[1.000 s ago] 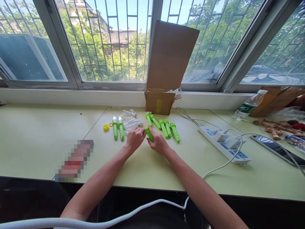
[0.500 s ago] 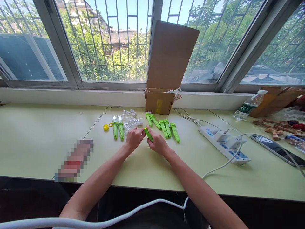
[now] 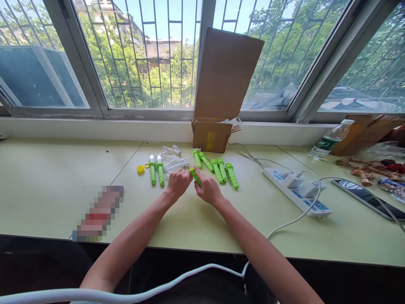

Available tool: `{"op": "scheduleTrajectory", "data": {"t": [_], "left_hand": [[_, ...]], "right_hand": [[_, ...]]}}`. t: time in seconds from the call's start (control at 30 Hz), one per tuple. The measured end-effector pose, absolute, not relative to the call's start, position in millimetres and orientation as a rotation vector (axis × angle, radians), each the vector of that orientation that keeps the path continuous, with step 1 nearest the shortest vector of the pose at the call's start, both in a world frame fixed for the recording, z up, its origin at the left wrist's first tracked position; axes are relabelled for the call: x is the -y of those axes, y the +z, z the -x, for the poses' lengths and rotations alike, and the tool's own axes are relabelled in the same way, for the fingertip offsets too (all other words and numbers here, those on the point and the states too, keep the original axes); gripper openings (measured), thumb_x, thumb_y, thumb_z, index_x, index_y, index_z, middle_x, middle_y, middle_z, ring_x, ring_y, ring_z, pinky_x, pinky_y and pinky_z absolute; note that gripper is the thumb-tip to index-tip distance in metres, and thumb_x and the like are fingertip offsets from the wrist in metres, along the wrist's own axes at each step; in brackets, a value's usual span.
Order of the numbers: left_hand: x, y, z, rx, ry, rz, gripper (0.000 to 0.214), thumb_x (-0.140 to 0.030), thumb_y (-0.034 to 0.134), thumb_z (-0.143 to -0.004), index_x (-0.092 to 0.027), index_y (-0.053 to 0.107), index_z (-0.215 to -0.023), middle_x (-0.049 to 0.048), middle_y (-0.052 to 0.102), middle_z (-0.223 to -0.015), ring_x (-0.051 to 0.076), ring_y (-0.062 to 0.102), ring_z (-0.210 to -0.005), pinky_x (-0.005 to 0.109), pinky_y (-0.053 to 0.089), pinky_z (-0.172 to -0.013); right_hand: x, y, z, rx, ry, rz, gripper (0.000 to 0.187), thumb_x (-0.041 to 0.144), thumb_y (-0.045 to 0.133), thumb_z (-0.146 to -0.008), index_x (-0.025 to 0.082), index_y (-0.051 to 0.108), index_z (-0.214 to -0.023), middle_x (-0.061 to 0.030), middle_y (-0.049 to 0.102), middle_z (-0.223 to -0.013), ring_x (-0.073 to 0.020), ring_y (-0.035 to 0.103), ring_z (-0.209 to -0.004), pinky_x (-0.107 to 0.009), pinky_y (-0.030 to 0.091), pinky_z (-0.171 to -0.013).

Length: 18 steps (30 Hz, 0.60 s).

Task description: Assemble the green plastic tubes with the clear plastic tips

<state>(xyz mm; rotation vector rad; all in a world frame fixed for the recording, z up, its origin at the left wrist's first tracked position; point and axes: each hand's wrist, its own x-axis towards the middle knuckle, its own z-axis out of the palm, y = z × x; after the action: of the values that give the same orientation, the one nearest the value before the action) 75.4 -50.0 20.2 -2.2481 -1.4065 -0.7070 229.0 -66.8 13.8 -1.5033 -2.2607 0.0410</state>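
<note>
Both hands are meeting over the table (image 3: 63, 177), and the right hand (image 3: 207, 190) is pinching a green tube (image 3: 195, 177). The left hand (image 3: 177, 183) is curling its fingers around the tube's top end. More green tubes (image 3: 218, 169) are lying just behind.

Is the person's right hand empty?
No, the right hand holds a green piece, and the left hand pinches its far end.
</note>
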Motion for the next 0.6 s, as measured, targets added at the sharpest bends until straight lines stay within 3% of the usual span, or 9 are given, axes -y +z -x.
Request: {"op": "scheduleTrajectory", "data": {"t": [0.33,0.6], "left_hand": [[52.9,18.7,-78.0,1.361,-0.509,2.305,0.020,-0.010,0.046,-0.085,-0.012,0.065,-0.080,0.0115,0.065,-0.069,0.023,0.063,-0.072,0.031,0.042,-0.062],[52.8,11.3,-82.0,1.362,-0.646,2.293,0.022,-0.015,0.041,-0.092,-0.012,0.064,-0.092,0.0115,0.067,-0.076,0.023,0.063,-0.075,0.031,0.042,-0.063]], "right_hand": [[65.6,9.7,-230.5,2.236,0.071,1.485,0.074,0.020,0.045,-0.083,0.014,0.019,-0.152,-0.0129,0.068,-0.105,-0.0261,0.062,-0.087,-0.032,0.047,-0.073],[56.1,1.0,-237.2,2.130,0.207,1.309,0.071,0.019,0.045,-0.084,0.010,0.022,-0.151,-0.0166,0.065,-0.116,-0.0277,0.062,-0.095,-0.038,0.048,-0.082]]}}
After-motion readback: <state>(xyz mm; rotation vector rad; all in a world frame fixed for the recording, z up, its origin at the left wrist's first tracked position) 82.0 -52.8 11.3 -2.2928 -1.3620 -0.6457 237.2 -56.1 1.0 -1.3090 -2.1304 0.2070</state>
